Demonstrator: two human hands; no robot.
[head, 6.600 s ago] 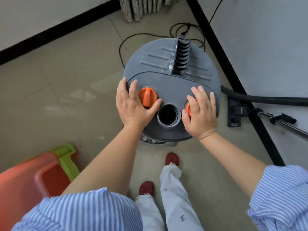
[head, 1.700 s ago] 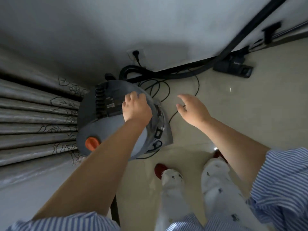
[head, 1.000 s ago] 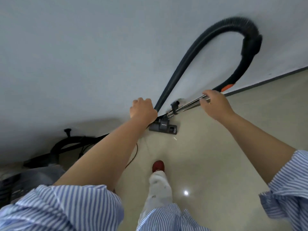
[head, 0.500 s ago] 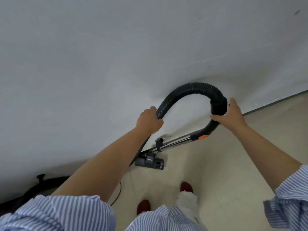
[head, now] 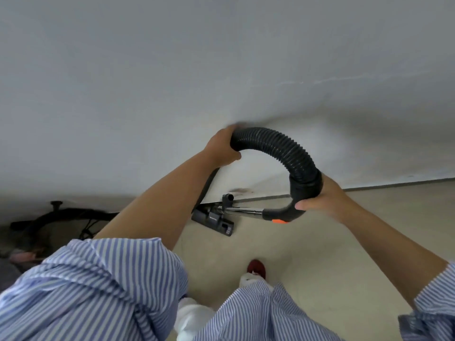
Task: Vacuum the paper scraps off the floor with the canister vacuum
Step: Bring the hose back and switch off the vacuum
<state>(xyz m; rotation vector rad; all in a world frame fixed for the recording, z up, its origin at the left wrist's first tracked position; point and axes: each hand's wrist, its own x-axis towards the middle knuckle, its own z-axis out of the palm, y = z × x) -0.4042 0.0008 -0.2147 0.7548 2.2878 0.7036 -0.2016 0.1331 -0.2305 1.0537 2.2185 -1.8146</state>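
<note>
The left hand (head: 221, 148) is gripping the ribbed black hose (head: 278, 147) at the top of its arch, fingers curled over the far side and thumb underneath. Half a second ago this hand was holding the hose lower on its left leg; now it is sitting higher, right at the crest, and the arch is looking wider and nearer the camera. The right hand (head: 320, 199) is wrapping around the smooth black handle (head: 305, 184) where the hose ends, thumb showing in front just under the cuff. It is keeping the same hold as half a second ago, though the handle is now lying lower and further right in the view.

From the handle, the curved grip with its orange tab (head: 277, 221) is running down to the metal wand (head: 242, 210), which is slanting left to the floor head (head: 213, 221). The head is resting on the beige floor (head: 332, 254) just beside the wall (head: 221, 70), much as before, with the wand now lying flatter. The hose's lower run is passing behind the left forearm toward the floor.

At the far left, dark cords (head: 73, 214) are lying along the base of the wall. One red shoe (head: 257, 268) is showing below the head, where two were visible earlier. Striped blue sleeves (head: 105, 286) are filling the lower frame. No paper scraps can be made out here.
</note>
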